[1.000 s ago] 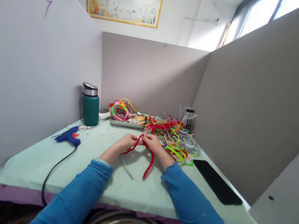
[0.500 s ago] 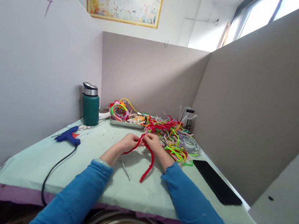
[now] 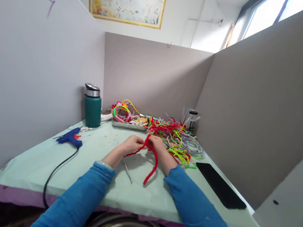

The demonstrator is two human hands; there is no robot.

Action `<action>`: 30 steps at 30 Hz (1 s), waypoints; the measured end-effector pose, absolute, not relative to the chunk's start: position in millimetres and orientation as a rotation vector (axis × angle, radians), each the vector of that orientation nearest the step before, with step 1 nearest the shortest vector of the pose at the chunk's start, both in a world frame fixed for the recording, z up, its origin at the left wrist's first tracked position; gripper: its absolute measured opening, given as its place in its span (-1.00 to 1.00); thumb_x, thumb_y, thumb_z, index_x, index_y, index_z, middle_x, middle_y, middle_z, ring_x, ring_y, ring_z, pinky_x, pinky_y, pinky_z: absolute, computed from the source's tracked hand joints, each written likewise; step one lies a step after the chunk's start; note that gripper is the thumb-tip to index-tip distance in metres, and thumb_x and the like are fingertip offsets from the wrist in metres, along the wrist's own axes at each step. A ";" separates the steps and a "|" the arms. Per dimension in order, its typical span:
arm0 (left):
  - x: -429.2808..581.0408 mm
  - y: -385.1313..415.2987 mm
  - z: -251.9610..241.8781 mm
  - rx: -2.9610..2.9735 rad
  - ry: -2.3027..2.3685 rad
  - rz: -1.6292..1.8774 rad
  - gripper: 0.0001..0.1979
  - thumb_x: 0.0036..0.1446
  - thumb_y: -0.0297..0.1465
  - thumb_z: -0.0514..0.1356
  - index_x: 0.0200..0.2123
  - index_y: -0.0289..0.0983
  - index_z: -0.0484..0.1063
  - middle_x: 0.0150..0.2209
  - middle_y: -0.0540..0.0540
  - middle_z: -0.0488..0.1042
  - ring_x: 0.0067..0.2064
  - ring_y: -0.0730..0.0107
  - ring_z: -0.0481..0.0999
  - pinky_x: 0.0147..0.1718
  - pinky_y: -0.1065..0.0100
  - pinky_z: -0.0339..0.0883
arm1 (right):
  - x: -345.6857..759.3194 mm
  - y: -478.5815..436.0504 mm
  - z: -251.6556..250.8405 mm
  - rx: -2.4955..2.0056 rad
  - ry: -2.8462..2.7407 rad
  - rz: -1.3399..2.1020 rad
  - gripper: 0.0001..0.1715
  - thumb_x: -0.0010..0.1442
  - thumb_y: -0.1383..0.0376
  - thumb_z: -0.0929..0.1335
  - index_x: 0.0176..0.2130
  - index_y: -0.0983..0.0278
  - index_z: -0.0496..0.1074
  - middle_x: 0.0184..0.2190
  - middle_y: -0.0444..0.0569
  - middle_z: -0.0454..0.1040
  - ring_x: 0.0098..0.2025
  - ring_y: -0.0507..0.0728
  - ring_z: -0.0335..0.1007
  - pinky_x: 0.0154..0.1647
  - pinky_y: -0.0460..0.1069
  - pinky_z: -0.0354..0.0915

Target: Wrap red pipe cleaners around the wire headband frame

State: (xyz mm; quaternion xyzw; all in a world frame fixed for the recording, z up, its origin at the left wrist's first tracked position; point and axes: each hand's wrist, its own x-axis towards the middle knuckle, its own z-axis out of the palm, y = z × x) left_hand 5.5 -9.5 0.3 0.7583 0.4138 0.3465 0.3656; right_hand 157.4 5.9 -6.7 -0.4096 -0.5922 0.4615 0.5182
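Observation:
A fuzzy red pipe cleaner (image 3: 155,163) is bent between my two hands, above the middle of the table. One end curves down to the right and the other slants down to the left. My left hand (image 3: 132,144) pinches it from the left, fingers closed. From the right, my right hand (image 3: 157,144) closes on it near the bend, its fingertips partly hidden by the red strand. A thin pale wire-like strand (image 3: 128,172) hangs or lies below my left hand; I cannot tell whether it is joined to the red one.
A heap of colourful pipe cleaners (image 3: 174,133) lies behind my right hand. Beside it, a metal tray (image 3: 129,126) holds small parts and a looped headband (image 3: 120,112). A green bottle (image 3: 92,111) and blue glue gun (image 3: 70,138) are left; a black phone-like slab (image 3: 220,185) is right.
The bend of the red pipe cleaner between my fingertips has shifted slightly to the right and stands a little more upright. Both hands stay in nearly the same place.

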 end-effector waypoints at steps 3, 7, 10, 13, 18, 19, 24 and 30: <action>6.2 -11.9 3.0 1.932 1.068 0.901 -0.62 -0.17 -0.16 0.24 -0.44 -0.41 0.52 -0.59 0.03 0.31 -0.51 0.52 0.19 -0.49 0.46 0.08 | 158.7 10.2 -8.5 -0.959 -1.343 1.222 -0.81 -0.07 0.24 0.24 -0.62 0.28 0.22 -0.72 -0.15 0.25 -0.68 -0.02 0.13 -0.66 -0.11 0.09; 7.5 -18.2 8.6 1.928 1.052 0.886 -0.66 -0.17 -0.21 0.25 -0.43 -0.41 0.53 -0.60 0.03 0.30 -0.53 0.55 0.16 -0.50 0.45 0.05 | 163.3 13.3 -9.2 -0.988 -1.213 1.338 -0.71 0.07 0.18 0.20 -0.56 0.30 0.27 -0.72 -0.10 0.27 -0.67 0.00 0.19 -0.65 -0.12 0.15; 8.2 -20.7 10.6 1.940 1.024 0.897 -0.66 -0.16 -0.21 0.25 -0.43 -0.40 0.52 -0.60 0.03 0.32 -0.53 0.55 0.17 -0.50 0.45 0.04 | 164.9 12.5 -11.1 -1.054 -1.230 1.388 -0.64 0.13 0.16 0.21 -0.56 0.32 0.30 -0.74 -0.11 0.27 -0.71 -0.02 0.16 -0.71 -0.13 0.10; 9.2 -20.1 10.0 1.935 0.985 0.945 -0.67 -0.16 -0.21 0.24 -0.44 -0.40 0.52 -0.59 0.02 0.34 -0.52 0.54 0.19 -0.49 0.45 0.05 | 163.5 11.3 -14.5 -1.095 -1.342 1.336 -0.58 0.16 0.12 0.22 -0.59 0.32 0.29 -0.77 -0.14 0.24 -0.76 -0.04 0.10 -0.76 -0.13 0.04; 10.3 -16.1 6.4 1.984 1.007 1.062 -0.71 -0.10 -0.23 0.22 -0.43 -0.38 0.49 -0.59 0.03 0.32 -0.53 0.56 0.19 -0.52 0.47 0.05 | 162.2 15.9 -20.1 -1.163 -1.402 1.178 -0.55 0.14 0.03 0.24 -0.55 0.32 0.29 -0.74 -0.14 0.27 -0.77 -0.04 0.12 -0.76 -0.13 0.04; 10.2 -15.8 6.0 1.999 1.035 1.099 -0.71 -0.10 -0.24 0.23 -0.40 -0.37 0.48 -0.61 0.06 0.29 -0.54 0.56 0.17 -0.53 0.48 0.04 | 162.7 17.4 -21.2 -1.174 -1.415 1.151 -0.54 0.13 0.01 0.24 -0.55 0.32 0.29 -0.74 -0.14 0.26 -0.77 -0.04 0.11 -0.76 -0.13 0.03; 9.5 -17.9 7.9 2.056 0.992 1.210 -0.60 -0.09 -0.27 0.25 -0.15 -0.32 0.45 -0.64 0.13 0.20 -0.58 0.59 0.14 -0.55 0.50 0.05 | 166.1 23.2 -27.1 -1.122 -1.553 1.036 -0.49 0.10 -0.03 0.21 -0.63 0.30 0.25 -0.76 -0.17 0.18 -0.75 -0.06 0.03 -0.73 -0.12 -0.03; 11.7 -19.0 8.4 2.037 0.900 1.189 -0.72 -0.08 -0.28 0.26 -0.30 -0.34 0.51 -0.54 -0.02 0.42 -0.48 0.49 0.33 -0.48 0.46 0.19 | 163.5 30.7 -33.4 -1.114 -1.778 0.707 -0.51 0.01 -0.01 0.24 -0.69 0.29 0.16 -0.74 -0.19 0.11 -0.64 -0.07 -0.06 -0.66 -0.13 -0.11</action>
